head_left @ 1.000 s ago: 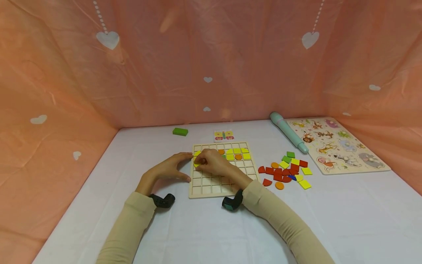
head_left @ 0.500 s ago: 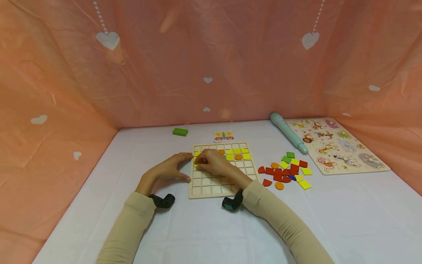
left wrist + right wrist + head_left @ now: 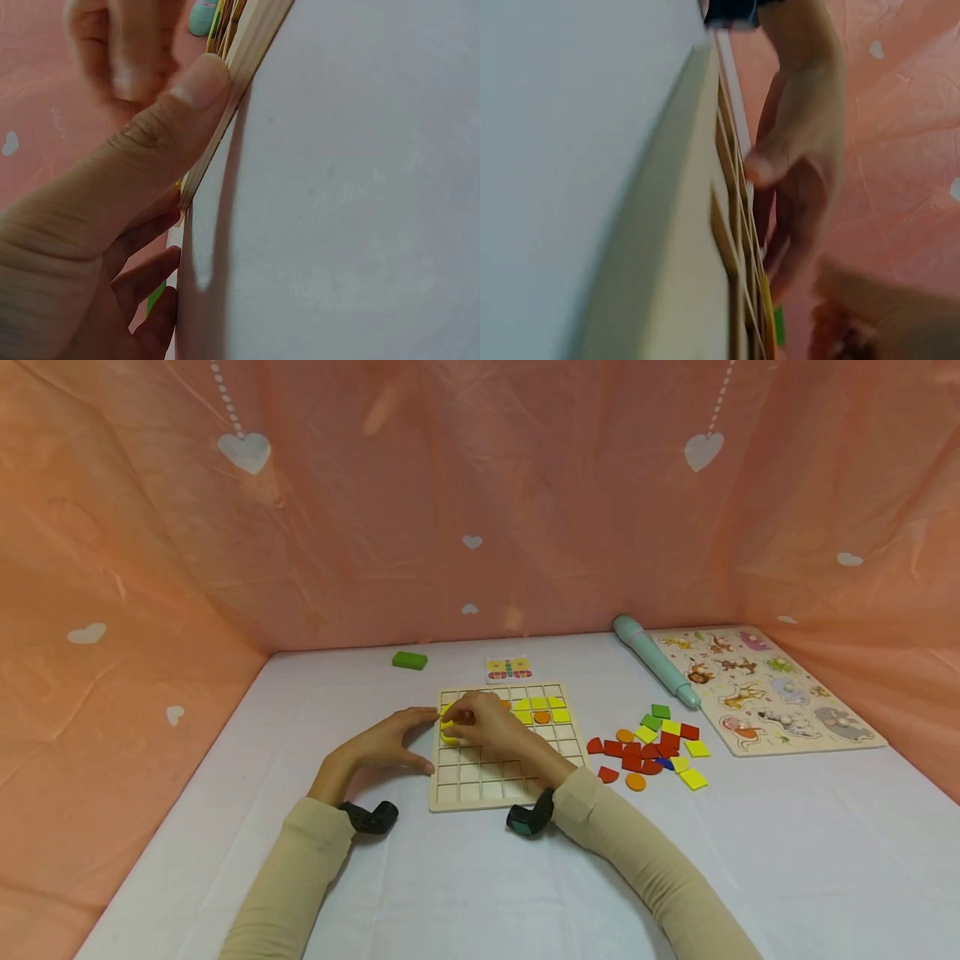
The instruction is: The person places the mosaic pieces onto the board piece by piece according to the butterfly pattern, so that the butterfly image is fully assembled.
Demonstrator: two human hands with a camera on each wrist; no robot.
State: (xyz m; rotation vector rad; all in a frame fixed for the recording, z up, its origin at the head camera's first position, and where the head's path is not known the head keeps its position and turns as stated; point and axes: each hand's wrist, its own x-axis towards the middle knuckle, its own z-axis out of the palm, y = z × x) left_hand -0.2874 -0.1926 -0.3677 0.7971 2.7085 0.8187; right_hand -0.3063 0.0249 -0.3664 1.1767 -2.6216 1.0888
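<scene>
- Left hand (image 3: 386,743): grip relaxed, thumb and fingertips touching the edge of the gridded wooden board (image 3: 468,792), flat on the cloth-covered table (image 3: 450,885).
- Right hand (image 3: 487,724): curled over smooth yellow pieces (image 3: 448,740); whether its grip holds one, I cannot tell.

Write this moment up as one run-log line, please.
left grip: touches left edge of grid board | right grip: over board's left columns, hold unclear | loose tiles: right of board | pattern card: beyond board
</scene>
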